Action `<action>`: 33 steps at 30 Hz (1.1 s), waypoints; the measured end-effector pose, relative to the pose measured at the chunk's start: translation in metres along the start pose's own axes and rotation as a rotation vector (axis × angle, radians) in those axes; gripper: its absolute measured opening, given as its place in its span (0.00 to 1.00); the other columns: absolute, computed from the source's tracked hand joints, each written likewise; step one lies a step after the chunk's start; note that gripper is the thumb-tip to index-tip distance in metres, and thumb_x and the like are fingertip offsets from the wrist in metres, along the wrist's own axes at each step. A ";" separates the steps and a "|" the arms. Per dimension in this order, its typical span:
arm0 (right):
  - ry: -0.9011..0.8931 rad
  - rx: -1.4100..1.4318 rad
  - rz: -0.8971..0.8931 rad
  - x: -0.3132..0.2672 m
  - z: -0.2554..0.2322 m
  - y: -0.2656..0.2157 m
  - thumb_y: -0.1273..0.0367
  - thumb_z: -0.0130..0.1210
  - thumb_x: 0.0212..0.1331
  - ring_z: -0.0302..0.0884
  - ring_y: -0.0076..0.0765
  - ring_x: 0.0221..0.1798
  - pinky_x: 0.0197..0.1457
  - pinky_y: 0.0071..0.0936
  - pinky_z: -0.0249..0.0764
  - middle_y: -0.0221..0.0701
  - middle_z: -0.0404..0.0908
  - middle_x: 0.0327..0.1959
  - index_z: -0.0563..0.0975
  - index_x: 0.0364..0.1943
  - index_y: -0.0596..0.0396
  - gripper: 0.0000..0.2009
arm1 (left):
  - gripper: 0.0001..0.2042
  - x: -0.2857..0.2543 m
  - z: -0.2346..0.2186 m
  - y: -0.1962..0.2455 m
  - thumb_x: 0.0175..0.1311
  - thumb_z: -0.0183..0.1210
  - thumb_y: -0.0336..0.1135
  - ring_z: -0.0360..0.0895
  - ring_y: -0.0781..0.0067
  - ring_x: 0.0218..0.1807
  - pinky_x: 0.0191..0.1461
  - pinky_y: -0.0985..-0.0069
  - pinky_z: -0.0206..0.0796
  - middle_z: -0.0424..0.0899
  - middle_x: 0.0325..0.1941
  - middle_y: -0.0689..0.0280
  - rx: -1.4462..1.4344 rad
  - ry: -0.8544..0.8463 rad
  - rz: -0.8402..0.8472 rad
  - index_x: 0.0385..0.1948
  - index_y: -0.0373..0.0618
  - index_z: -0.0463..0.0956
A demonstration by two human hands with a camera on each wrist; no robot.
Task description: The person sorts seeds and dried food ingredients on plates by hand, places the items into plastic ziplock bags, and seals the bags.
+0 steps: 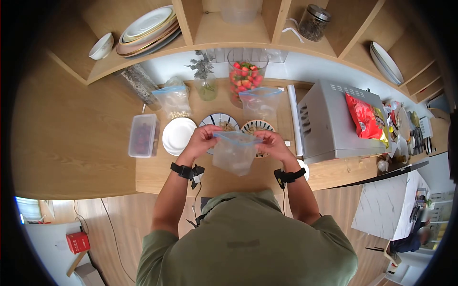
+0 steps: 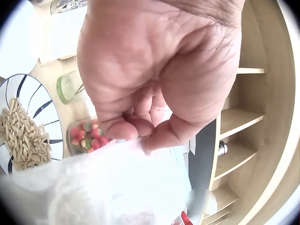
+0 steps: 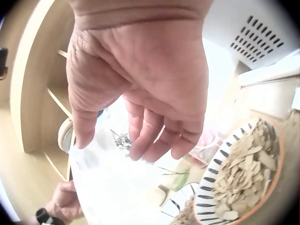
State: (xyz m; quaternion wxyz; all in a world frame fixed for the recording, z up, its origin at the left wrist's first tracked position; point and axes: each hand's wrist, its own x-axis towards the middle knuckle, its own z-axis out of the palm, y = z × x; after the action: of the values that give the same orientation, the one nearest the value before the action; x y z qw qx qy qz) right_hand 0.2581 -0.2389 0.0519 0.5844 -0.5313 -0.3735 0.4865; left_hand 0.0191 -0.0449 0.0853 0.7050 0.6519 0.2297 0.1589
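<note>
A clear zip bag point(image 1: 234, 155) with a blue seal strip hangs between both hands, low over the counter. My left hand point(image 1: 204, 139) pinches its top edge near the left corner; the left wrist view shows thumb and fingertips meeting on the plastic. At the opposite corner is my right hand point(image 1: 274, 144), thumb spread away from loosely bent fingers point(image 3: 145, 147) that overlap the bag. Behind the bag stand a blue-striped plate point(image 2: 56, 124) of pale slender pieces and a striped oval dish point(image 3: 204, 206) of dried flat slices.
Along the back are a filled zip bag point(image 1: 172, 102), another zip bag point(image 1: 260, 102), a vase point(image 1: 207, 90) and a clear container of red fruit point(image 1: 246, 78). White plates point(image 1: 177, 136) and a lidded box point(image 1: 144, 136) sit left; a grey appliance point(image 1: 329, 126) stands right. Shelves overhang.
</note>
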 end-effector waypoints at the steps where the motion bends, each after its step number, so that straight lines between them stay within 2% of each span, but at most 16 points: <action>1: -0.006 0.000 -0.002 0.005 0.003 -0.001 0.75 0.66 0.52 0.76 0.17 0.36 0.39 0.18 0.75 0.24 0.82 0.38 0.80 0.49 0.56 0.18 | 0.13 0.000 0.000 -0.003 0.58 0.56 0.15 0.75 0.88 0.31 0.34 0.86 0.66 0.82 0.33 0.72 -0.030 0.028 0.042 0.43 0.39 0.78; 4: -0.038 -0.028 -0.029 0.015 0.014 -0.007 0.76 0.66 0.51 0.76 0.17 0.36 0.39 0.19 0.75 0.24 0.81 0.35 0.80 0.50 0.57 0.18 | 0.09 -0.003 -0.005 -0.009 0.57 0.56 0.16 0.73 0.88 0.28 0.31 0.86 0.64 0.81 0.29 0.72 -0.082 0.100 0.093 0.37 0.39 0.80; 7: -0.054 -0.011 -0.076 0.018 0.023 -0.015 0.76 0.66 0.52 0.75 0.17 0.35 0.39 0.19 0.74 0.23 0.79 0.32 0.82 0.44 0.58 0.13 | 0.07 -0.007 -0.007 -0.004 0.57 0.57 0.17 0.73 0.87 0.26 0.30 0.86 0.64 0.81 0.27 0.72 -0.131 0.160 0.100 0.33 0.39 0.81; 8: -0.079 -0.112 -0.118 0.018 0.022 -0.015 0.76 0.66 0.52 0.75 0.17 0.34 0.38 0.19 0.73 0.23 0.79 0.31 0.82 0.41 0.59 0.11 | 0.07 -0.008 -0.006 -0.002 0.57 0.58 0.17 0.73 0.86 0.26 0.30 0.86 0.65 0.82 0.27 0.71 -0.160 0.177 0.097 0.32 0.39 0.81; 10: -0.105 -0.213 -0.159 0.019 0.023 -0.015 0.76 0.66 0.52 0.74 0.17 0.33 0.36 0.18 0.71 0.23 0.79 0.30 0.82 0.37 0.59 0.08 | 0.06 -0.009 -0.007 0.000 0.57 0.59 0.18 0.74 0.86 0.26 0.30 0.85 0.65 0.82 0.27 0.71 -0.175 0.193 0.094 0.33 0.39 0.81; 12: -0.029 -0.332 -0.254 0.023 0.024 -0.019 0.76 0.65 0.54 0.72 0.17 0.31 0.34 0.19 0.69 0.25 0.79 0.29 0.82 0.34 0.60 0.05 | 0.06 -0.010 -0.009 0.000 0.57 0.60 0.19 0.74 0.85 0.26 0.30 0.85 0.66 0.82 0.27 0.71 -0.190 0.210 0.096 0.33 0.39 0.81; 15: -0.068 -0.300 -0.278 0.029 0.024 -0.032 0.75 0.64 0.56 0.70 0.17 0.30 0.33 0.21 0.67 0.26 0.79 0.27 0.82 0.32 0.60 0.03 | 0.05 -0.013 -0.016 0.000 0.58 0.61 0.21 0.75 0.84 0.27 0.30 0.85 0.66 0.84 0.30 0.69 -0.218 0.239 0.096 0.34 0.40 0.81; 19: -0.123 -0.334 -0.336 0.041 0.026 -0.045 0.74 0.63 0.58 0.70 0.18 0.30 0.33 0.21 0.67 0.26 0.78 0.26 0.81 0.32 0.61 0.04 | 0.05 -0.017 -0.020 0.010 0.61 0.64 0.27 0.72 0.87 0.28 0.31 0.86 0.64 0.83 0.29 0.72 -0.110 0.161 0.125 0.36 0.40 0.83; 21: -0.166 -0.343 -0.276 0.047 0.026 -0.043 0.73 0.62 0.58 0.71 0.20 0.29 0.33 0.22 0.67 0.27 0.78 0.25 0.81 0.32 0.62 0.05 | 0.06 -0.020 -0.022 0.009 0.62 0.64 0.29 0.70 0.88 0.29 0.32 0.87 0.63 0.82 0.29 0.74 -0.083 0.153 0.109 0.39 0.40 0.83; 25: -0.189 -0.384 -0.287 0.060 0.035 -0.052 0.74 0.63 0.58 0.71 0.22 0.29 0.33 0.23 0.68 0.28 0.78 0.24 0.81 0.31 0.62 0.04 | 0.07 -0.017 -0.027 -0.002 0.63 0.63 0.31 0.69 0.88 0.28 0.31 0.87 0.61 0.81 0.28 0.74 -0.086 0.297 0.199 0.39 0.40 0.83; 30: -0.159 -0.539 -0.472 0.092 0.040 -0.062 0.73 0.62 0.58 0.71 0.21 0.29 0.32 0.22 0.67 0.27 0.78 0.23 0.82 0.31 0.62 0.04 | 0.05 -0.024 -0.040 0.001 0.64 0.63 0.32 0.68 0.87 0.25 0.29 0.85 0.60 0.79 0.25 0.74 -0.172 0.414 0.231 0.34 0.41 0.82; 31: -0.169 -0.540 -0.478 0.099 0.042 -0.068 0.73 0.62 0.58 0.71 0.21 0.29 0.32 0.22 0.67 0.27 0.78 0.23 0.82 0.31 0.62 0.04 | 0.05 -0.028 -0.045 0.003 0.64 0.62 0.32 0.67 0.86 0.23 0.27 0.85 0.59 0.78 0.23 0.74 -0.340 0.466 0.201 0.31 0.42 0.80; 32: -0.033 -0.489 -0.543 0.108 0.044 -0.075 0.73 0.61 0.59 0.71 0.22 0.28 0.31 0.22 0.67 0.27 0.78 0.22 0.82 0.31 0.62 0.04 | 0.05 -0.033 -0.051 0.004 0.65 0.62 0.32 0.66 0.86 0.22 0.26 0.85 0.58 0.76 0.22 0.74 -0.511 0.515 0.171 0.29 0.43 0.79; 33: 0.105 -0.434 -0.604 0.116 0.046 -0.080 0.73 0.61 0.59 0.72 0.23 0.27 0.31 0.23 0.67 0.28 0.77 0.22 0.83 0.32 0.61 0.05 | 0.05 -0.039 -0.059 -0.001 0.65 0.62 0.32 0.66 0.86 0.22 0.26 0.85 0.58 0.76 0.22 0.74 -0.511 0.522 0.176 0.29 0.43 0.79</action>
State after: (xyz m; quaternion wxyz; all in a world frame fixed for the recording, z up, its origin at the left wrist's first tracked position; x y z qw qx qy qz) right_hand 0.2570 -0.1119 0.1288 0.5936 -0.5329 -0.5773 0.1740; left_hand -0.0453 -0.0155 0.0867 0.7464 0.4096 0.2975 0.4320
